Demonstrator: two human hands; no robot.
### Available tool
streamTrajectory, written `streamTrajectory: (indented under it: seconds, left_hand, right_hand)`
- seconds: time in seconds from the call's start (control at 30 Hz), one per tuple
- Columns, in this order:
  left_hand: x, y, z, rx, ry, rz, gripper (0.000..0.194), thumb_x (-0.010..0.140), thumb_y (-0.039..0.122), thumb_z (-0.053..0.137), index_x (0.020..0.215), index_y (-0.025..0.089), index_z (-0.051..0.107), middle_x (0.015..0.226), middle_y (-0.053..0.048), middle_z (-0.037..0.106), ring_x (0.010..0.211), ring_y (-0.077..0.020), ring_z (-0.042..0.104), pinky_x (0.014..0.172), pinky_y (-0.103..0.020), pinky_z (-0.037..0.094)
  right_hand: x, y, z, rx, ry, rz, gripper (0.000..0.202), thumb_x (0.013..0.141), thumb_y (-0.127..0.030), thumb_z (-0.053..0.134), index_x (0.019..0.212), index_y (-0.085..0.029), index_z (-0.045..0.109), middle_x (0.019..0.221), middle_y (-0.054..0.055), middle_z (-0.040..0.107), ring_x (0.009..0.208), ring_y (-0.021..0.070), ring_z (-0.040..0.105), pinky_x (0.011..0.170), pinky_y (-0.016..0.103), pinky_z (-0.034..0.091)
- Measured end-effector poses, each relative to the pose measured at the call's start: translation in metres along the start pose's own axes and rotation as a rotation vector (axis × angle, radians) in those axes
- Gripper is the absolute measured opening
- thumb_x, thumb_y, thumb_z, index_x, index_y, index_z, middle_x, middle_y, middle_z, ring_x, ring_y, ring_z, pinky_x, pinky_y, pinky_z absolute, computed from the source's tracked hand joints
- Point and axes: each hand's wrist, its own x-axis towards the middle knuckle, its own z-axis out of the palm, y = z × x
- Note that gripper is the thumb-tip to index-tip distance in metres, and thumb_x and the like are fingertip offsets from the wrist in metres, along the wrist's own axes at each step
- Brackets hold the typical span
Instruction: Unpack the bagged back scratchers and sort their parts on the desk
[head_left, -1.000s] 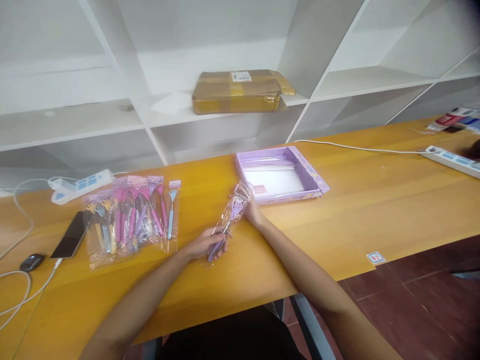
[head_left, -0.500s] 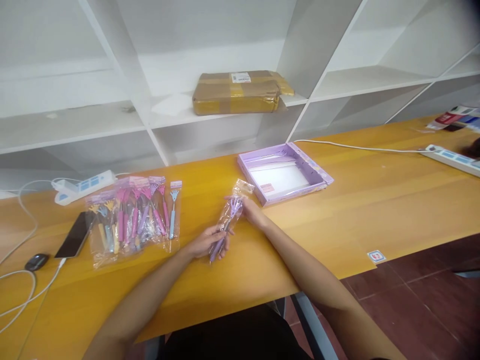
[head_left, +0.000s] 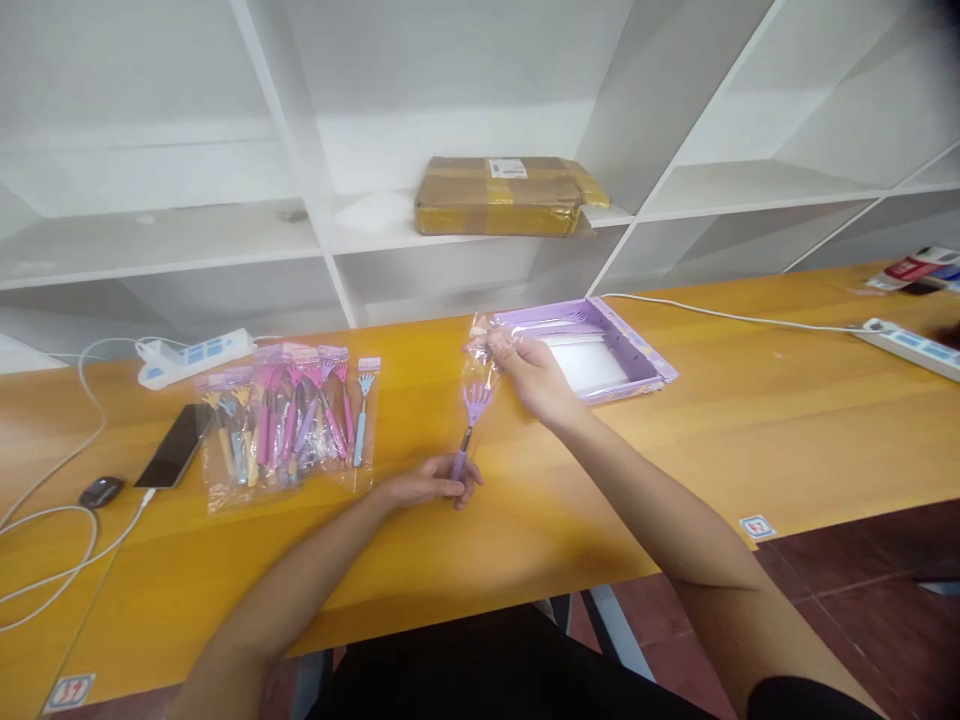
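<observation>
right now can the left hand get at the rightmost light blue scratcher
Probably not while the left hand grips the purple scratcher, though nothing seems to block its way to the light blue scratcher.

Honestly can't read a single word from where I'm standing: the white label (head_left: pixel 508 168) on the taped-up cardboard box (head_left: pixel 491 217) has dark print, but it's way too small. Two blue-framed stickers are on the table (head_left: pixel 450 580) by its front edge, and the reddish marks on the left sticker (head_left: pixel 70 691) and right sticker (head_left: pixel 757 526) are too fuzzy to call. Same deal with the pinkish bag tops (head_left: pixel 369 365).
</observation>
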Motion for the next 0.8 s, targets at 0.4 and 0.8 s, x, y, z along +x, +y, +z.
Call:
streamTrajectory:
  seconds: [0.4,0.8]
  left_hand:
    - [0.002,-0.001,0.0,-0.014,0.003,-0.119,0.048,0.081,0.054,0.09,0.089,0.018,0.059,0.063,0.008,0.045,0.052,-0.0064,0.033,0.053,-0.024,0.022]
    - [0.006,0.006,-0.001,-0.152,-0.08,-0.084,0.064,0.09,0.083,0.053,0.068,0.024,0.044,0.053,0.008,0.022,0.047,-0.0112,0.022,0.049,-0.027,0.017]
  right_hand:
    - [0.006,0.042,0.003,-0.009,0.062,0.023,0.028,0.101,-0.05,0.065,0.095,-0.023,0.067,0.089,0.001,0.066,0.084,0.0185,0.061,0.083,0.033,0.053]
    - [0.056,0.126,-0.016,-0.658,-0.082,0.256,0.032,0.092,-0.025,0.068,0.12,-0.01,0.071,0.088,0.012,0.078,0.084,0.0257,0.068,0.082,0.036,0.051]
